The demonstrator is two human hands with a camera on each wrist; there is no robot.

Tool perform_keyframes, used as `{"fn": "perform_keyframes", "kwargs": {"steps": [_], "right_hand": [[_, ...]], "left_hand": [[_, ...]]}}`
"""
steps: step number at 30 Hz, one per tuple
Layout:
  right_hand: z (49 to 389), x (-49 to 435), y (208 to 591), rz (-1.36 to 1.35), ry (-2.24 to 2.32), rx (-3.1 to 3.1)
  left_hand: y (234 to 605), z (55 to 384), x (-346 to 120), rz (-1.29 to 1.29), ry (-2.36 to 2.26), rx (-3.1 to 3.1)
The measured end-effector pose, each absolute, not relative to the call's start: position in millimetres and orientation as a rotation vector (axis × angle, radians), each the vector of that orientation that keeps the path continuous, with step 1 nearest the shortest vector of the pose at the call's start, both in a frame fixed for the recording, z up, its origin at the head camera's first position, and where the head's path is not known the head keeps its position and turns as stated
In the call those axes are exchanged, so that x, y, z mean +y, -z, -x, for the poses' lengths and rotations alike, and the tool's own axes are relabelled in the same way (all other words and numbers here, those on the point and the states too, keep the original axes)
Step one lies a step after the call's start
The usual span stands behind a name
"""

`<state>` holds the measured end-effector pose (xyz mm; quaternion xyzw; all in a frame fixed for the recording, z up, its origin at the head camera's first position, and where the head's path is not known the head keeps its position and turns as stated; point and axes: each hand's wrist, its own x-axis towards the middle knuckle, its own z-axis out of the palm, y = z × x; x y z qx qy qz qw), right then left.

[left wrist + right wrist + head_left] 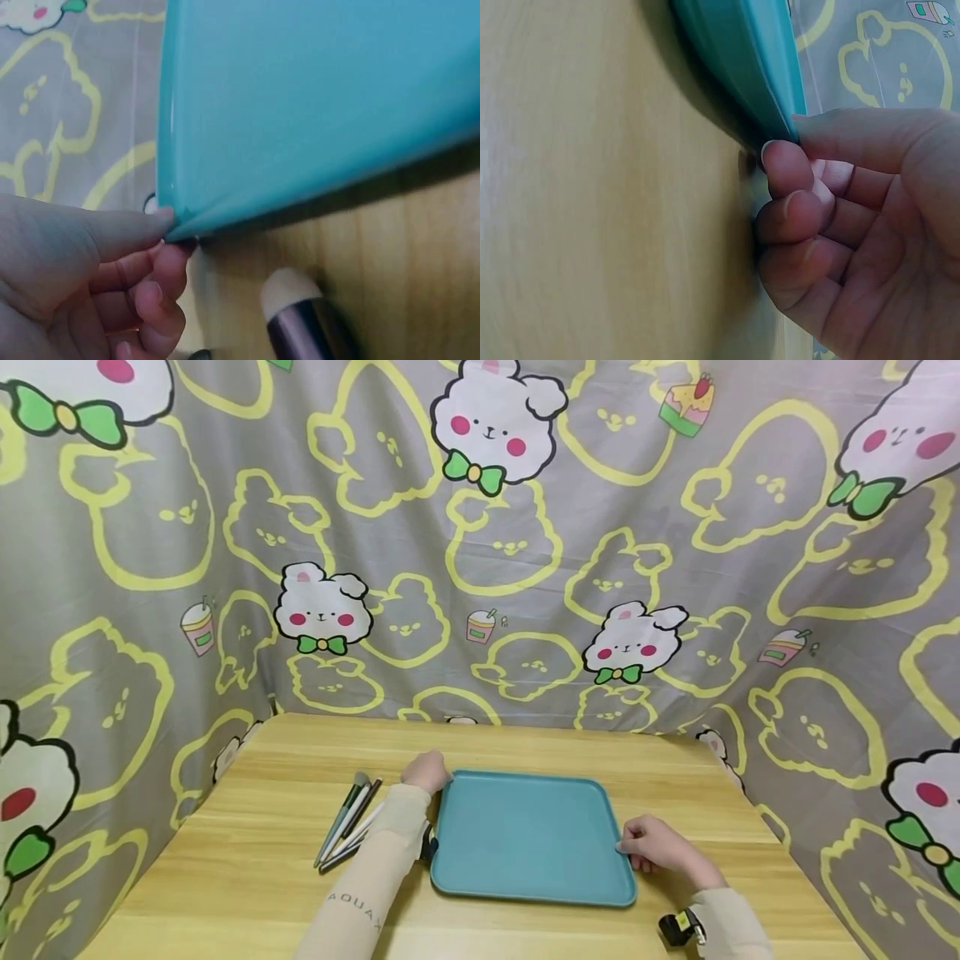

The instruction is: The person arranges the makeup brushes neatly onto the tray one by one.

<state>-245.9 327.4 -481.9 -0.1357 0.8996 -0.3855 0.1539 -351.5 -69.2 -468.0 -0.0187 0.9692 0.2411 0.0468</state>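
A teal rectangular tray [532,839] with a low raised rim lies over the wooden table in the head view. At its far left corner my left hand [426,772] pinches the rim between thumb and fingers, as the left wrist view shows. My right hand [654,845] pinches the rim midway along the right side, thumb on top and fingers curled below. The right wrist view shows a dark shadow under the tray edge [739,67]. To the left of the tray lie several makeup brushes [347,818], partly hidden behind my left sleeve.
A pale-tipped brush [292,311] shows close to the tray's edge in the left wrist view. The wooden table [225,860] runs back to a grey curtain [540,602] with rabbit prints, which also hangs along both sides.
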Motion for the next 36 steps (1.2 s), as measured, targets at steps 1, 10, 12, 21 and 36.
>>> {"fn": "perform_keyframes", "kwargs": {"steps": [1, 10, 12, 21, 36], "right_hand": [[246.1, 327.4, 481.7, 0.389, 1.106, 2.578], [246.5, 328.4, 482.2, 0.371, 1.126, 2.563], [246.3, 328.6, 482.5, 0.366, 1.135, 2.562], [244.7, 329.3, 486.4, 0.366, 1.174, 2.548], [243.3, 329.7, 487.9, 0.312, 1.209, 2.53]], "left_hand": [[466.5, 349.5, -69.3, 0.046, -0.729, 2.962], [447.1, 331.9, -83.5, -0.119, -0.875, 2.951], [441.7, 328.5, -90.2, -0.174, -0.935, 2.922], [424.9, 305.8, -121.9, -0.211, -0.993, 2.928], [436.5, 270.5, -141.3, -0.38, -0.906, 2.912]]}}
